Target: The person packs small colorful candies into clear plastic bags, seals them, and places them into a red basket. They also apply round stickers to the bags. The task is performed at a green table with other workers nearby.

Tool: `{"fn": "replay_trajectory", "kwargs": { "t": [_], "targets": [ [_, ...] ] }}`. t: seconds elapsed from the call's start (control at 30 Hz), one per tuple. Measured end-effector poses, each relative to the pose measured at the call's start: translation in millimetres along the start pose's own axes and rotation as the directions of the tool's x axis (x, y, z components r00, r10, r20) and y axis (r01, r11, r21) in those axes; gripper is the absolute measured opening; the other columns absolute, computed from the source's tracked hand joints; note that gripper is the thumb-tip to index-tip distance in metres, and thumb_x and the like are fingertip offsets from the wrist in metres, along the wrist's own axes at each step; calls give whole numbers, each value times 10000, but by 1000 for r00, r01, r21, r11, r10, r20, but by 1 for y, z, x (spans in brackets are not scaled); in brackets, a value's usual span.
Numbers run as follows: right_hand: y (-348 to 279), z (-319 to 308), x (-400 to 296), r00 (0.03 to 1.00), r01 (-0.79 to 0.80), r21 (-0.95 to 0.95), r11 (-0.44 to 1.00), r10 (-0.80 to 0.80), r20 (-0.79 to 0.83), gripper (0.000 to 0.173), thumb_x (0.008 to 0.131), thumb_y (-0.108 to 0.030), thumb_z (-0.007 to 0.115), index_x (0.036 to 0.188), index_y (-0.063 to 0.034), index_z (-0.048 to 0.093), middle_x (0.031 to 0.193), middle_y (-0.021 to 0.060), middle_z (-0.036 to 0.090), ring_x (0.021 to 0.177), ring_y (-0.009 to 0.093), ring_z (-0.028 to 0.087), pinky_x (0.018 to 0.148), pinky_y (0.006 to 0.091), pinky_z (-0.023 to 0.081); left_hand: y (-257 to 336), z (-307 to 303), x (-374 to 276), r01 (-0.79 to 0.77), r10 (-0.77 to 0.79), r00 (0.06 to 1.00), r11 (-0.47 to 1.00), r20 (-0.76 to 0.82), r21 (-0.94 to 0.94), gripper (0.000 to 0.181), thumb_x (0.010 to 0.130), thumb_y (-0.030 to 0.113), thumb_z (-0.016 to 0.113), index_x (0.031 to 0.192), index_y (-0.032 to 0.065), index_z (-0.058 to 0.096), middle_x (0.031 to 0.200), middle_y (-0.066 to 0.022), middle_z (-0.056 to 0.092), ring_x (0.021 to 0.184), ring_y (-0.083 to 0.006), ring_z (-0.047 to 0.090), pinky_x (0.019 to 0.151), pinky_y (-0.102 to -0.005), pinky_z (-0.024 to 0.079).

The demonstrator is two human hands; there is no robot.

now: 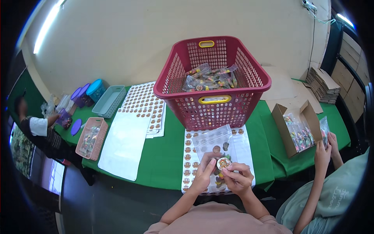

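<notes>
A clear zip-lock plastic bag [214,140] with colourful pieces, possibly candy, lies in front of me over a sheet of round stickers [188,165]. My left hand [203,176] grips the bag's left side, its fingers behind the plastic and its thumb in front. Between the thumb and fingertips of my right hand [240,177] is a round printed sticker [223,163], held against the front of the bag. I cannot tell whether the sticker is stuck down. Just beyond stands a maroon plastic laundry basket [181,96] containing several filled bags [209,79].
Left of me on the green tablecloth [163,163] are more sticker sheets [125,143], a pink basket [100,137] and a mint basket [99,109]. At right, a co-worker's hands [324,149] hold a bag beside a cardboard box [282,131]. Another person [38,125] stands far left.
</notes>
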State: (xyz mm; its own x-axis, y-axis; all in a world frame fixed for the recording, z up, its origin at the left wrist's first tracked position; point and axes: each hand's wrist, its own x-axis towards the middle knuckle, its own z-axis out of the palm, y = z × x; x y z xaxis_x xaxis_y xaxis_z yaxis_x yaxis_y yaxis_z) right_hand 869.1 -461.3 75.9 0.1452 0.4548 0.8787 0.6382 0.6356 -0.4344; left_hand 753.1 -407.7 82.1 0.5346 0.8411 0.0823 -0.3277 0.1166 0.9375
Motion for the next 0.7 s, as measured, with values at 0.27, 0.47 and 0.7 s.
{"fn": "replay_trajectory", "kwargs": {
  "t": [0.27,0.47,0.7],
  "targets": [
    [5,5,3,999,-28,74,997,27,21,214,583,48,677,777,-21,618,824,79,525,707,185,548,598,261,477,3,0,-1,-71,73,997,994,-21,79,243,851,158,406,1053,22,410,1011,-82,480,931,-131,457,804,-262,366],
    [6,0,10,946,-169,43,985,150,286,151,574,0,669,702,-35,596,752,82,535,655,203,522,546,275,418,1,-17,-4,-57,67,995,989,-73,133,310,773,78,551,1034,3,403,968,-111,539,922,-161,507,785,-280,407],
    [24,17,-16,672,-706,-10,708,674,306,336,594,-213,730,582,-35,445,590,63,474,497,135,439,449,239,352,-37,-65,-20,168,-123,972,960,-201,225,333,739,223,624,950,3,488,900,-72,543,774,-101,520,666,-225,423]
  ]
}}
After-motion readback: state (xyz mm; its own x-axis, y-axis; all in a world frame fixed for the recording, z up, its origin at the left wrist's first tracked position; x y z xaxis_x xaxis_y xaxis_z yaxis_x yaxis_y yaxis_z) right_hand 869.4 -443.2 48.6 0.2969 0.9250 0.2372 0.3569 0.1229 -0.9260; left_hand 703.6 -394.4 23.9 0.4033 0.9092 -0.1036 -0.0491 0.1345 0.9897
